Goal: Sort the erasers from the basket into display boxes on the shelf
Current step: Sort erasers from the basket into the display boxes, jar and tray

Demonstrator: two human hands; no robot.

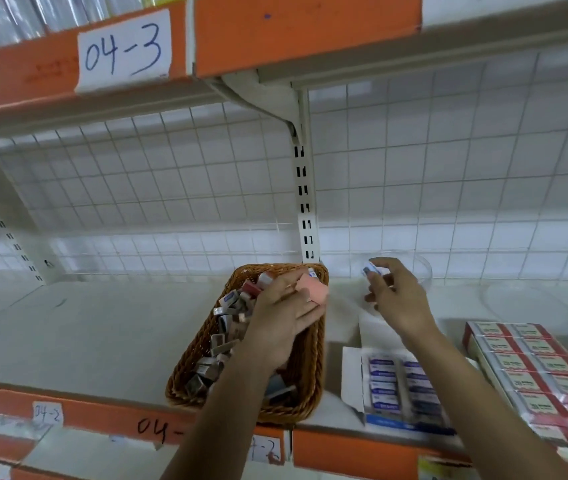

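Observation:
A brown wicker basket (310,386) with several loose erasers (222,344) stands on the white shelf (85,334). My left hand (284,317) hovers over the basket's far end and holds a pink eraser (312,289). To the right of the basket, my right hand (396,296) is raised above the shelf and pinches a small white and blue eraser (370,269). Below it lies a white display box (351,379) with rows of blue-labelled erasers (384,386). A red display box (472,337) filled with red-labelled erasers (549,372) lies at the far right.
A wire grid backs the shelf, with a slotted upright (305,202) behind the basket. The orange shelf edge (344,452) carries handwritten labels. An upper shelf (306,36) overhangs. A clear round container (414,268) stands behind my right hand.

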